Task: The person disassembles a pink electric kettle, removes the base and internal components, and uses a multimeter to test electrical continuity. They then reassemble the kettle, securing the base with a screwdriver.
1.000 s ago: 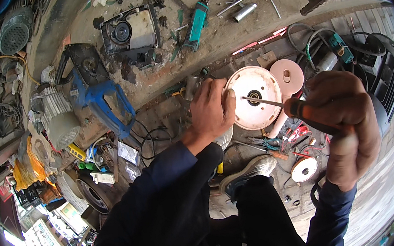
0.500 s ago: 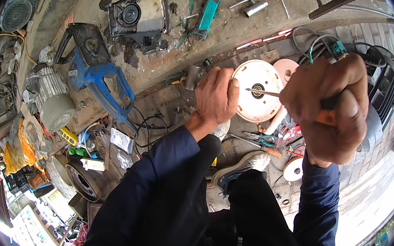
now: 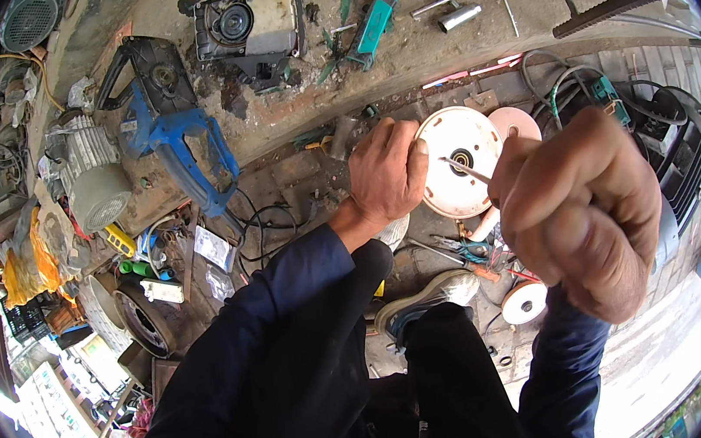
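Note:
A round white metal disc [image 3: 439, 131] with small slots around its edge and a dark ring-shaped hub [image 3: 462, 161] in the middle stands in front of me. My left hand [image 3: 387, 172] grips its left rim, thumb pressed over the edge. In the closed fist of my right hand [image 3: 588, 216] is a screwdriver [image 3: 475, 174]. Only its thin metal shaft shows, with the tip at the hub; the fist hides the handle. A pinkish disc [image 3: 515, 122] lies partly behind the white one.
Beyond lie a black-and-cream housing [image 3: 281, 23] and a teal power tool [image 3: 377, 27]. To the left are a blue frame [image 3: 174, 135] and a grey motor [image 3: 96, 176]. An orange-handled screwdriver [image 3: 487, 273], a small white wheel [image 3: 524, 303] and my shoe [image 3: 442, 290] are below the disc.
My right fist has turned over and come slightly lower, hiding the orange handle seen earlier. The shaft tip stays at the hub. My left hand keeps its hold on the rim.

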Motion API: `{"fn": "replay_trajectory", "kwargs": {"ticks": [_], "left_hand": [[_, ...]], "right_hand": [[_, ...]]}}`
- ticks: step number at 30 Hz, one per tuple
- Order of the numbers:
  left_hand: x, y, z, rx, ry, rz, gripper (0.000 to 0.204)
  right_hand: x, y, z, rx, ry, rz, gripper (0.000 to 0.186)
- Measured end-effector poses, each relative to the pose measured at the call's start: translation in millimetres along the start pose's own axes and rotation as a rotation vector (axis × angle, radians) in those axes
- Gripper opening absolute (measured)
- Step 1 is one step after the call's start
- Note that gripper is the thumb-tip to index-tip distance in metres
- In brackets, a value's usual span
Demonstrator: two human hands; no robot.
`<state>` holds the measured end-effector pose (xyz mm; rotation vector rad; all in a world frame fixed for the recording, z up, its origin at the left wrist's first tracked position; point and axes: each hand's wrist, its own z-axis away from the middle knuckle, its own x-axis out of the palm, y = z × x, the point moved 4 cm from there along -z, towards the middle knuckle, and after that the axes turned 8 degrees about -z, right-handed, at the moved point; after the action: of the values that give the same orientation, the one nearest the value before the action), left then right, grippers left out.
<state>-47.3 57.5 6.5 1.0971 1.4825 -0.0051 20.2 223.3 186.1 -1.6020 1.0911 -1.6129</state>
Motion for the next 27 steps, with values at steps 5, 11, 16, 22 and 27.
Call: {"fn": "replay_trajectory", "kwargs": {"ticks": [5, 11, 16, 22, 27], "left_hand": [[-1, 0, 1, -0.023, -0.008, 0.026, 0.015], [0, -3, 4, -0.031, -0.035, 0.048, 0.021], [1, -2, 2, -0.034, -0.018, 0.052, 0.016], [2, -1, 2, -0.028, 0.010, 0.055, 0.015], [2, -2, 3, -0.021, 0.029, 0.060, 0.016]], "right_hand": [[-22, -9, -2, -0.211, 0.237, 0.338, 0.042], [-23, -35, 12, 0.084, 0.314, 1.173, 0.031], [-27, -48, 2, 0.129, 0.006, 1.033, 0.019], [-15, -60, 3, -0.025, -0.254, 1.362, 0.032], [-15, -58, 1, 0.053, -0.241, 1.344, 0.027]]}}
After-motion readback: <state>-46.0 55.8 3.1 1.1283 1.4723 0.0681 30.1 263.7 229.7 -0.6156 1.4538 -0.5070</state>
